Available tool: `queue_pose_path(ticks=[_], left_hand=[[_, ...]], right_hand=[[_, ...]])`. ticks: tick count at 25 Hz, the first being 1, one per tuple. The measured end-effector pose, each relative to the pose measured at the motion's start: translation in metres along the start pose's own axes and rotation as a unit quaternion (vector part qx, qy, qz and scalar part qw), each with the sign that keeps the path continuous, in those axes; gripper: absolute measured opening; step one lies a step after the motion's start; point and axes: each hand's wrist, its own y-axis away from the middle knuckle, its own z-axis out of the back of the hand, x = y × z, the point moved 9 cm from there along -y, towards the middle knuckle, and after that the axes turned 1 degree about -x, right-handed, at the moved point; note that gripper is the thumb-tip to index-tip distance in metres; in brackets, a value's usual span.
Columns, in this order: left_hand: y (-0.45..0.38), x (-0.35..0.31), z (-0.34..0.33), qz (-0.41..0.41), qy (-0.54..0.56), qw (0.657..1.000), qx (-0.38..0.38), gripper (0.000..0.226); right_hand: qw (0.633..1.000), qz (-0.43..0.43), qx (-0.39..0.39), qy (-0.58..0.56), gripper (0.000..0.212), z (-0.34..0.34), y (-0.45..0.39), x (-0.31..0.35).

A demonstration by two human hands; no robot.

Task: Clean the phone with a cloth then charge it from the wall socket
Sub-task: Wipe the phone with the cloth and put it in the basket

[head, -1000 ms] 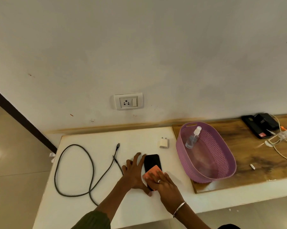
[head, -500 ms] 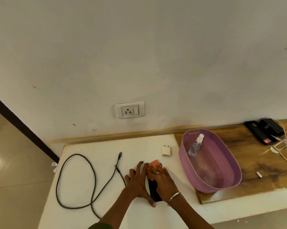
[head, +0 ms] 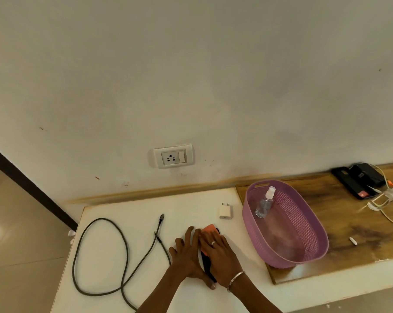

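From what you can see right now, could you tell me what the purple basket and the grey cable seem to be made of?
The purple basket looks like moulded matte plastic, its walls pierced in a woven lattice. The grey cable seems fabric-braided, dull and unshiny, though that is hard to confirm.

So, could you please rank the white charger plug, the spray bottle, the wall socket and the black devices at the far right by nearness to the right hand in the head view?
From the right hand:
1. White charger plug, just beyond it on the table.
2. Spray bottle, right, inside the purple basket.
3. Wall socket, up on the wall.
4. Black devices, far right, by the wall.

black phone (head: 206,262) flat on white counter, orange cloth (head: 208,229) atop, wall socket (head: 173,156) empty
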Motion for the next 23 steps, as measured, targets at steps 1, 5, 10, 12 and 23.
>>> queue_pose_path(ticks=[1, 5, 10, 12, 23], left_hand=[[0.0, 0.0, 0.0, 0.001, -0.001, 1.0, 0.0, 0.167], [-0.001, 0.002, -0.001, 0.006, -0.005, 1.0, 0.003, 0.167], [-0.003, 0.004, -0.003, 0.004, -0.009, 1.0, 0.006, 0.167], [-0.002, 0.004, -0.003, 0.005, -0.005, 1.0, 0.004, 0.167], [-0.003, 0.004, -0.002, 0.003, -0.001, 1.0, 0.007, 0.165]], right_hand=[[1.0, 0.003, 0.0, -0.005, 0.055, 0.0, 0.0, 0.0], [0.999, 0.007, -0.016, 0.027, 0.062, 0.008, -0.001, -0.005], [0.998, -0.039, -0.02, 0.039, 0.065, 0.016, -0.001, -0.027], [0.999, -0.013, 0.0, 0.036, 0.059, 0.007, 0.002, -0.015], [0.996, -0.01, 0.008, 0.091, 0.076, 0.011, 0.01, -0.034]])
